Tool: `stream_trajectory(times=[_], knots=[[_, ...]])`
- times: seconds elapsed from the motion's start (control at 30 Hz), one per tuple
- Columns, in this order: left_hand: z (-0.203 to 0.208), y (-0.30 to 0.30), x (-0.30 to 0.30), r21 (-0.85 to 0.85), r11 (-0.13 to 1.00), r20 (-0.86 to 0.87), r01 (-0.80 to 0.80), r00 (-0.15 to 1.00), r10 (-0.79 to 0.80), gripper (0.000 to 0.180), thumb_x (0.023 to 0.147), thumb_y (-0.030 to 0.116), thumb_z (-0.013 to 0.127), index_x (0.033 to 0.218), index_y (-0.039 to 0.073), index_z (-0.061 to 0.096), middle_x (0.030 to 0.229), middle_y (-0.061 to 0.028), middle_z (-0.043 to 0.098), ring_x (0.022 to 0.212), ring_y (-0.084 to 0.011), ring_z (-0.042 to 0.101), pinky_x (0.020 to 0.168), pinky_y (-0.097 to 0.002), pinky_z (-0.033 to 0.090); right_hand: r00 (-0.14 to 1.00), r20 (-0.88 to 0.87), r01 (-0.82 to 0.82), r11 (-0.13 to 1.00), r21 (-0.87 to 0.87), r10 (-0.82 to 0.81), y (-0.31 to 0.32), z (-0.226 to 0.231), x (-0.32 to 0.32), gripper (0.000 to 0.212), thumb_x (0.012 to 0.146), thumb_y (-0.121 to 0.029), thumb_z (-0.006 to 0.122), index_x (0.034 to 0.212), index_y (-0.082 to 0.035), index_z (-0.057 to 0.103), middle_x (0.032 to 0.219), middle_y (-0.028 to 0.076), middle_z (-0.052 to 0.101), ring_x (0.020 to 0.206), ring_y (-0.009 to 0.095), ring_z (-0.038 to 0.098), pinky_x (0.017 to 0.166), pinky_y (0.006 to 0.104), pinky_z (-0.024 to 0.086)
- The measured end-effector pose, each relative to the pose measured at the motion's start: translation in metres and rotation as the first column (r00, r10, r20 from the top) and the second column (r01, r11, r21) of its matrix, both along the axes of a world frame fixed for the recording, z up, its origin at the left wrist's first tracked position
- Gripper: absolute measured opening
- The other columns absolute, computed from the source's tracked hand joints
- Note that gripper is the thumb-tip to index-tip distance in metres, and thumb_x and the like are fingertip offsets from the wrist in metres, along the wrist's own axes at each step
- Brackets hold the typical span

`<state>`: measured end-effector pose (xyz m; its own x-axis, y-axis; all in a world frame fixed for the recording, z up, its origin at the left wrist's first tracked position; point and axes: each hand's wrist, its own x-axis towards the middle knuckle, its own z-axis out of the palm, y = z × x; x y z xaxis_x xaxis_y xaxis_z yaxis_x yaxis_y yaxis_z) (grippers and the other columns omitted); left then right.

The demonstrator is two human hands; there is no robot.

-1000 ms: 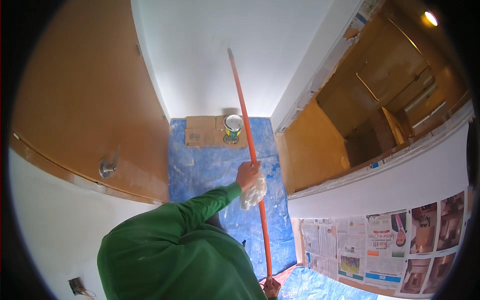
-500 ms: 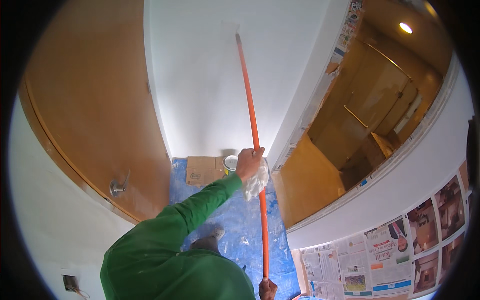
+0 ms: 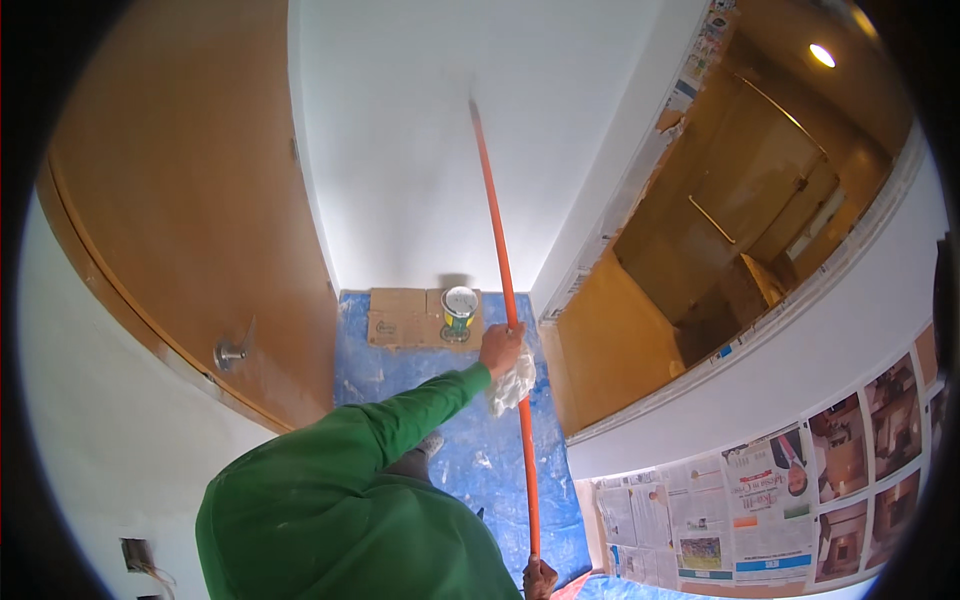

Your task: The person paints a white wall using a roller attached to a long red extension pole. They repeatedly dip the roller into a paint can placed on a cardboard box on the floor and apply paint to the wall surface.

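Note:
A long orange pole (image 3: 495,205) rises from the bottom of the picture to the white wall (image 3: 400,150) ahead. My left hand (image 3: 502,350) is closed around its middle. Just below that hand, a crumpled white wrap (image 3: 512,388) hangs against the pole; whether it is cloth or plastic I cannot tell. My right hand (image 3: 540,578) grips the pole's low end at the lower edge. The far tip meets the wall, and whatever it carries blends into the white. A lidded-looking paint can (image 3: 459,312) with pale paint marks stands beyond my left hand on flattened cardboard (image 3: 400,318).
Blue sheeting (image 3: 470,460) covers the floor. On the left is a brown door (image 3: 190,200) with a lever handle (image 3: 230,352), and an open wall box (image 3: 138,555) with wires. Newspaper (image 3: 700,520) covers the low right wall. A doorway (image 3: 640,340) opens to the right.
The pole's far tip has come down the wall, and my left hand sits lower in the picture. The view has shifted slightly, showing more of the paint can. Both hands keep their grip.

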<state>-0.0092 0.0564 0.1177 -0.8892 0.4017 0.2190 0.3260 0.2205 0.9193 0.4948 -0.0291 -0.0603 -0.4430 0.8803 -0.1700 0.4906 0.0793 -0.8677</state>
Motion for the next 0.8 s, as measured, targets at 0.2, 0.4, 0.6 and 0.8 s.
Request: stream_trajectory(times=[0.2,0.4,0.6,0.8], knots=[[-0.067,-0.001,0.023,-0.065,0.996,0.214,0.066,0.975,-0.051,0.048,0.087,0.040,0.052,0.068,-0.003,0.061,0.069,-0.0270,0.059,0.073,-0.0445,0.059,0.064,-0.0488,0.045,0.991,0.130,-0.031,0.999,0.017,0.028,-0.004,-0.011,0.055,0.044,0.090,-0.043,0.052,0.065,-0.007,0.057,0.052,-0.002,0.043,0.048,0.009,0.036,0.042,0.0291,0.029],[-0.104,-0.008,0.028,-0.056,0.998,0.356,0.039,0.934,-0.017,0.049,0.085,0.042,0.054,0.068,-0.003,0.062,0.066,-0.0257,0.059,0.071,-0.0419,0.060,0.063,-0.0466,0.044,0.967,0.249,-0.057,0.998,0.024,0.049,-0.011,0.001,0.061,0.048,0.089,-0.048,0.052,0.067,-0.006,0.062,0.053,0.000,0.049,0.049,0.012,0.042,0.044,0.0317,0.034],[-0.095,-0.047,0.034,-0.181,0.978,0.337,0.103,0.941,-0.037,0.046,0.084,0.042,0.058,0.069,-0.002,0.063,0.064,-0.0217,0.060,0.067,-0.0357,0.062,0.060,-0.0419,0.044,0.960,0.253,-0.140,0.987,0.076,0.117,-0.040,-0.011,0.092,0.039,0.088,-0.043,0.053,0.079,-0.007,0.065,0.061,0.005,0.057,0.057,0.016,0.049,0.051,0.0351,0.040],[-0.065,-0.092,0.036,-0.175,0.983,0.471,0.053,0.881,0.037,0.049,0.084,0.043,0.056,0.071,-0.004,0.062,0.064,-0.0206,0.061,0.065,-0.0353,0.061,0.061,-0.0414,0.045,0.974,0.190,-0.115,0.992,-0.057,0.124,-0.078,-0.009,0.090,0.033,0.089,-0.037,0.053,0.076,-0.007,0.061,0.063,0.004,0.056,0.060,0.014,0.050,0.053,0.0330,0.042]])
